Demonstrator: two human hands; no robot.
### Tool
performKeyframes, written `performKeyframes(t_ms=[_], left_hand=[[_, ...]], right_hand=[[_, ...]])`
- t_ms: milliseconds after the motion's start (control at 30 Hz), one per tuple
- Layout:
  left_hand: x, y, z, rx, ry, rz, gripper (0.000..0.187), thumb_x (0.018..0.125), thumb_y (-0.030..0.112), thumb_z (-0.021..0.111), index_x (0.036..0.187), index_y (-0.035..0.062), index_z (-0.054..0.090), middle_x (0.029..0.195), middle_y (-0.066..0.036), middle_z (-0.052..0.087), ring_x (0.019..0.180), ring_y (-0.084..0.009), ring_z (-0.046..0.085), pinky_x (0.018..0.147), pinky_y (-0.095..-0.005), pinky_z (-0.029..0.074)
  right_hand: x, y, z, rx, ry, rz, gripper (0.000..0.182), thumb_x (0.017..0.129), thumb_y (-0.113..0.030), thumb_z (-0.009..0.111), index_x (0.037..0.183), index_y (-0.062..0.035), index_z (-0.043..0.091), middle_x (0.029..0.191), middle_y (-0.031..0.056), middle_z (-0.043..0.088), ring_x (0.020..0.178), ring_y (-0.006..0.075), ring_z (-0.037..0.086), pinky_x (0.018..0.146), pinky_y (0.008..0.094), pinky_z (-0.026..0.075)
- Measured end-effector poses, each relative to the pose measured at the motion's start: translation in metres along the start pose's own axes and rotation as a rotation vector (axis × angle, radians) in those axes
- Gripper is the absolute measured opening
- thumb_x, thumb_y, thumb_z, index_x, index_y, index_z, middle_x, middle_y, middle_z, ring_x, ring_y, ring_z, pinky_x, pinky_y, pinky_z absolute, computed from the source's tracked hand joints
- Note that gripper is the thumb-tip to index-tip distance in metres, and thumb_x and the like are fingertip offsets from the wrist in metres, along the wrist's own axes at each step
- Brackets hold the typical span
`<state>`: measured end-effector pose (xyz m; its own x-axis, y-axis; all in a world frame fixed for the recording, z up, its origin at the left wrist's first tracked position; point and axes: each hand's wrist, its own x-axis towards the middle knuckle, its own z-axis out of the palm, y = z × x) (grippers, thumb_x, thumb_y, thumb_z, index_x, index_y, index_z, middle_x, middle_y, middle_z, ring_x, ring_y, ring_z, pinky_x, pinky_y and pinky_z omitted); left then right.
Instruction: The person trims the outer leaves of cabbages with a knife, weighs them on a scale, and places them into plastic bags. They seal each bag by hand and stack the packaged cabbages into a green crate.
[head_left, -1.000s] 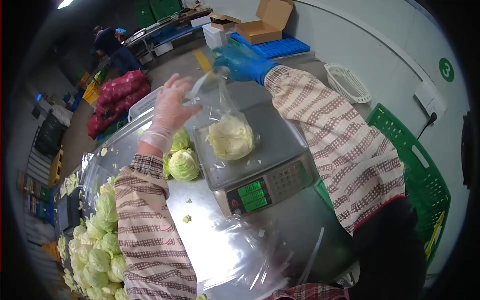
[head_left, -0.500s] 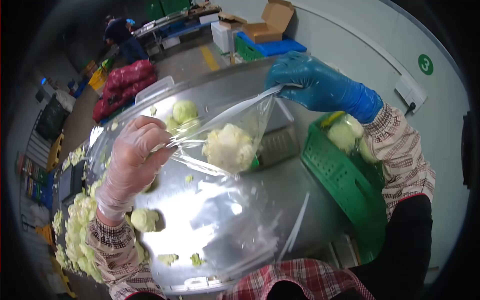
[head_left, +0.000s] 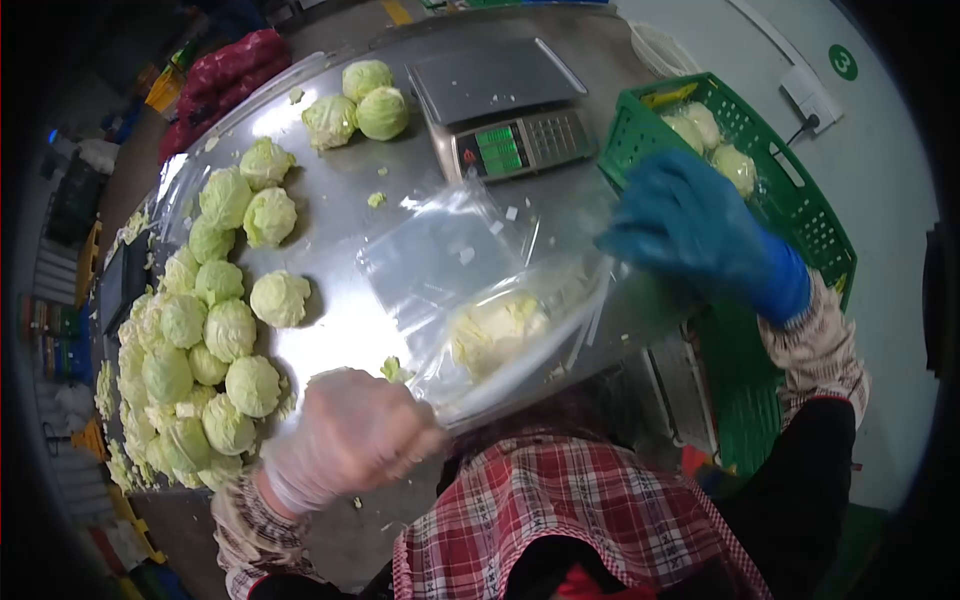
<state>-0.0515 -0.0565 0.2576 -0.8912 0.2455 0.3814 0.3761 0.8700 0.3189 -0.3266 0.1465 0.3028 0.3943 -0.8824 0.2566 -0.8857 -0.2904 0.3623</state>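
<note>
A clear plastic bag point(head_left: 420, 262) hangs slanted between my hands at the table's near edge, with a pale cabbage head point(head_left: 495, 330) inside, blurred by motion. My left hand point(head_left: 355, 430), in a thin clear glove, is closed at the bag's lower left corner. On the right, my right hand point(head_left: 690, 225) wears a blue glove and grips the other end of the bag's edge; its fingers are smeared. A small leaf scrap point(head_left: 394, 370) lies just beyond my left hand.
A metal table point(head_left: 330, 225) carries a pile of cabbages point(head_left: 185, 375), three more cabbages point(head_left: 365, 100) and a digital scale point(head_left: 500, 80). The green crate point(head_left: 800, 205) at right holds wrapped heads point(head_left: 733, 168). Red mesh sacks point(head_left: 225, 85) lie beyond the table.
Both hands have come down and closer to my body, bringing the bag and cabbage from above the table to its near edge. My view has tilted down, showing the whole scale.
</note>
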Motion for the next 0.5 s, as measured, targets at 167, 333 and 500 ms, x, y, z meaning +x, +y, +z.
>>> performKeyframes(t_ms=[167, 333, 500], left_hand=[[-0.057, 0.046, 0.066, -0.035, -0.246, 0.024, 0.023, 0.079, 0.027, 0.065, 0.080, 0.0080, 0.052, 0.068, -0.002, 0.054, 0.053, -0.0144, 0.051, 0.048, -0.0278, 0.042], [-0.074, 0.072, 0.094, 0.078, -0.257, 0.062, 0.021, 0.079, 0.023, 0.061, 0.089, 0.0066, 0.052, 0.079, -0.002, 0.057, 0.058, -0.0128, 0.051, 0.050, -0.0266, 0.041], [-0.092, 0.098, 0.104, 0.255, -0.487, 0.039, 0.029, 0.070, 0.013, 0.058, 0.097, 0.0022, 0.057, 0.083, -0.005, 0.058, 0.063, -0.0142, 0.051, 0.059, -0.0271, 0.043]], right_hand=[[-0.062, -0.106, 0.020, 0.288, -0.202, 0.032, 0.024, 0.068, -0.016, 0.060, 0.091, -0.0080, 0.060, 0.074, 0.0038, 0.054, 0.069, 0.0198, 0.054, 0.066, 0.0352, 0.044], [-0.104, -0.156, 0.034, 0.441, -0.215, 0.067, 0.025, 0.069, -0.015, 0.059, 0.092, -0.0057, 0.060, 0.074, 0.0036, 0.054, 0.066, 0.0186, 0.053, 0.065, 0.0327, 0.043], [-0.118, -0.169, 0.018, 0.476, -0.286, 0.088, 0.025, 0.073, -0.012, 0.058, 0.097, -0.0046, 0.060, 0.071, 0.0056, 0.054, 0.065, 0.0202, 0.056, 0.061, 0.0346, 0.044]])
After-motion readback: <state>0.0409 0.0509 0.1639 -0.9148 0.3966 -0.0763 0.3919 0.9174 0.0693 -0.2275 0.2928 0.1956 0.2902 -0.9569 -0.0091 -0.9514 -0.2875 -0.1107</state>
